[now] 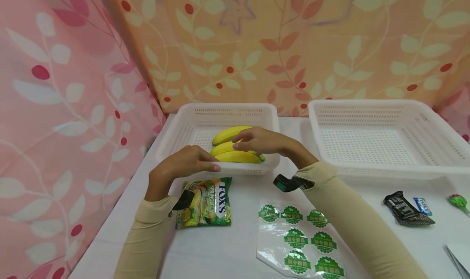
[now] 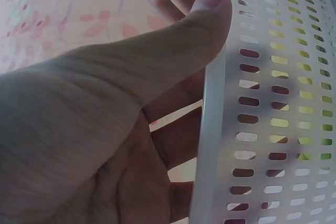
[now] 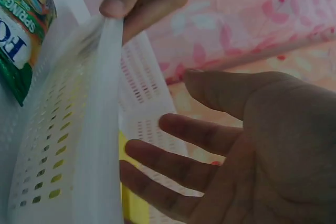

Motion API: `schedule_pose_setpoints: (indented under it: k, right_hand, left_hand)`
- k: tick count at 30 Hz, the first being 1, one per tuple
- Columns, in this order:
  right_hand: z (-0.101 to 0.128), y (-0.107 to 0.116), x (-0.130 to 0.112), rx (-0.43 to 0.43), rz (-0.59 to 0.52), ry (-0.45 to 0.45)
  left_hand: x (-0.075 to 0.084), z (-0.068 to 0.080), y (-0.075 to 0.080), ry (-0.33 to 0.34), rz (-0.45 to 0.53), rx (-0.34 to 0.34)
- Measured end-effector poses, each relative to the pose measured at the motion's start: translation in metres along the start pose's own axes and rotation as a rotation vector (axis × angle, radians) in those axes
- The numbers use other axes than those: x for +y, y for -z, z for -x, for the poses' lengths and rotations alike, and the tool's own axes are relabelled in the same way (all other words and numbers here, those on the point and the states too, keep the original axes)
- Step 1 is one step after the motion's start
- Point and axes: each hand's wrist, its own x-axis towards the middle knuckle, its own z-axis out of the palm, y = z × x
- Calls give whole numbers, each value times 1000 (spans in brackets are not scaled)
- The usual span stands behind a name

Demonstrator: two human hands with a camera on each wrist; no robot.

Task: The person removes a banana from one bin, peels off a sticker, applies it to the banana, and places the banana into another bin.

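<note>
In the head view, yellow bananas (image 1: 238, 157) lie in the left white plastic basket (image 1: 183, 128). My left hand (image 1: 185, 162) holds the basket's front rim near its left end. The left wrist view shows the thumb (image 2: 173, 45) lying over the rim, the other fingers behind the perforated wall (image 2: 252, 145), partly seen through its holes. My right hand (image 1: 262, 141) hovers over the bananas, fingers spread and loosely bent, holding nothing. In the right wrist view its fingertips (image 3: 139, 148) are near the inner side of the rim, with a strip of yellow banana (image 3: 134, 198) behind.
A green Fox's candy bag (image 1: 205, 201) lies in front of the left basket. Green-and-white stickers (image 1: 296, 238) on a sheet lie under my right forearm. Another white basket (image 1: 367, 146) stands right. Near it are a black wrapper (image 1: 405, 209), a small blue-white packet (image 1: 423, 205) and a lollipop (image 1: 458, 201).
</note>
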Motion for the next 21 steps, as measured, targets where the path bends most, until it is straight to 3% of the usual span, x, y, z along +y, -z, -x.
schedule_pose_setpoints:
  k: [6,15,21]
  right_hand:
    - [-26,1,0,-79,-73,-148]
    - [-43,6,5,-100,-196,-283]
    - [-48,5,9,-114,-162,-353]
  left_hand:
    - [-2,-2,-1,24,23,-4]
    - [-2,-1,-1,15,27,5]
    - [0,-1,-1,-2,27,6]
